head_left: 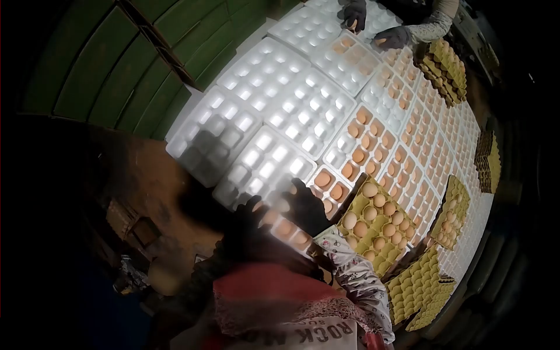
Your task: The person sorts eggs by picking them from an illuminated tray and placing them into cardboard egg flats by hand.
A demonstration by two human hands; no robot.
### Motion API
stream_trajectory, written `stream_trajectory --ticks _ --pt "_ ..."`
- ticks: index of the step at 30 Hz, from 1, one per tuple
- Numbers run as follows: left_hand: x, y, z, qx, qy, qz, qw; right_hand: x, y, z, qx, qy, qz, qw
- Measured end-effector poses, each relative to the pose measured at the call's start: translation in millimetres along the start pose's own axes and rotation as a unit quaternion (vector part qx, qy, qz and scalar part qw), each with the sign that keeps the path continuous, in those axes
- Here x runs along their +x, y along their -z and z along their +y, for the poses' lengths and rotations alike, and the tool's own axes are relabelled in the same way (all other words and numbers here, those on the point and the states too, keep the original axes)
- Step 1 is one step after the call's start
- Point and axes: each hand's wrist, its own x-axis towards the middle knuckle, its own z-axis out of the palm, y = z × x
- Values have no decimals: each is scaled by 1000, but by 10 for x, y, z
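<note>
Both my hands wear dark gloves and are over the near end of a white foam egg tray (265,153). My right hand (310,207) curls around a pale egg (282,205) just above the tray. Close beside it on the left, my left hand (248,217) is closed, with a brownish egg (259,205) partly showing at its fingertips; shadow hides most of these fingers. Between my wrists, several brown eggs (284,227) sit in foam pockets. To the right of my right hand, a yellow-brown pulp tray (382,224) holds several eggs.
Foam trays, many with eggs (361,143), cover the table. Pulp trays stand at right: one with eggs (452,213), others stacked (413,291) (487,162) (446,73). Across the table, a person's gloved hands (394,38) handle eggs. Green boxes (111,70) line the left.
</note>
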Motion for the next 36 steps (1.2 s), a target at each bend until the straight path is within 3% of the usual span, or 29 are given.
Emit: stream_trajectory --ticks 5,7,9,11,12,13,16,17,18,19,20,23,25,27,29,30,32,35,36 --pt "55 23 -89 -24 16 -43 999 310 22 21 58 -47 -26 997" --pt "72 86 -120 -28 -2 -53 998 510 59 102 -5 69 109 992" --pt "89 142 -137 -21 -21 -79 996 622 -131 318 139 -37 149 978" --pt "141 194 -145 -3 -44 -117 992 666 -252 429 409 -152 144 888" --pt "101 189 -181 6 -55 -121 991 658 -111 366 208 -85 142 964" --pt "-7 172 -225 14 -66 -126 990 582 -50 361 164 -67 156 972" --pt "-132 190 -231 6 -100 -139 985 351 65 367 286 -141 187 929" --pt "-134 212 -227 1 -115 -142 983 317 123 355 212 -81 216 950" --pt "-139 229 -228 -45 -80 -122 988 226 172 252 302 -139 239 912" --pt "-155 239 -232 -92 -44 -102 990 86 207 362 165 -74 224 958" --pt "-174 249 -237 -138 -7 -83 987 -50 219 384 163 -94 226 956" --pt "-193 239 -332 -157 -11 13 988 -384 281 230 231 -160 231 931" --pt "-141 149 -447 -169 24 -8 985 -512 251 5 243 -173 195 934" --pt "-82 82 -568 -171 54 -30 983 -424 190 -239 77 37 105 991" --pt "15 153 -575 -145 117 22 982 -376 -452 -322 208 -75 -65 973" --pt "42 186 -580 -132 149 47 979 -333 -594 -347 126 -24 -51 990" --pt "80 85 -745 -79 118 130 981 -206 -719 -439 -41 75 -24 996" --pt "70 -29 -920 -21 86 209 974 -105 -544 -753 -37 -138 61 988" --pt "43 -33 -945 -10 80 212 974 -110 -537 -767 -54 -159 59 984"
